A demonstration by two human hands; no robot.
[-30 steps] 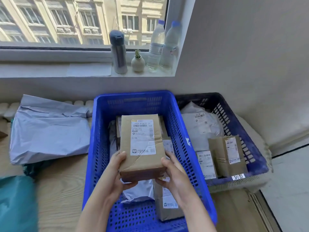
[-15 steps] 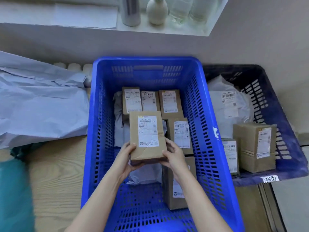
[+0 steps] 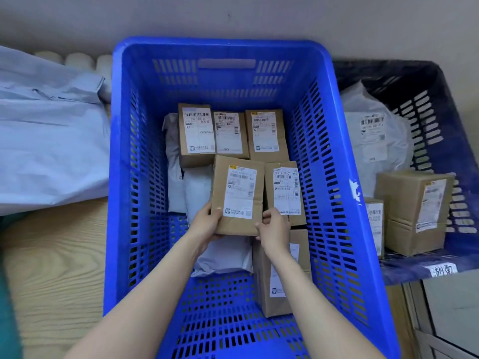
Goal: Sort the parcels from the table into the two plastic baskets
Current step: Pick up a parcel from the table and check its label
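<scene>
Inside the bright blue basket (image 3: 124,177) I hold a brown cardboard parcel (image 3: 237,195) with a white label. My left hand (image 3: 206,224) grips its lower left corner and my right hand (image 3: 273,226) grips its lower right edge. The parcel lies low among other parcels, next to a labelled box (image 3: 285,193) on its right. Three brown boxes (image 3: 230,133) stand in a row behind it, and white bags (image 3: 191,187) lie to the left. A darker blue basket (image 3: 451,104) to the right holds a white bag (image 3: 373,141) and brown boxes (image 3: 414,211).
A large pale blue-grey mailer bag (image 3: 49,141) lies on the wooden table (image 3: 51,268) left of the bright basket. A wall runs behind both baskets. White floor (image 3: 456,307) shows at the lower right, past the table edge.
Both hands have lowered the brown parcel deeper into the bright blue basket. My view has tilted down, so the window sill and bottles have left the frame.
</scene>
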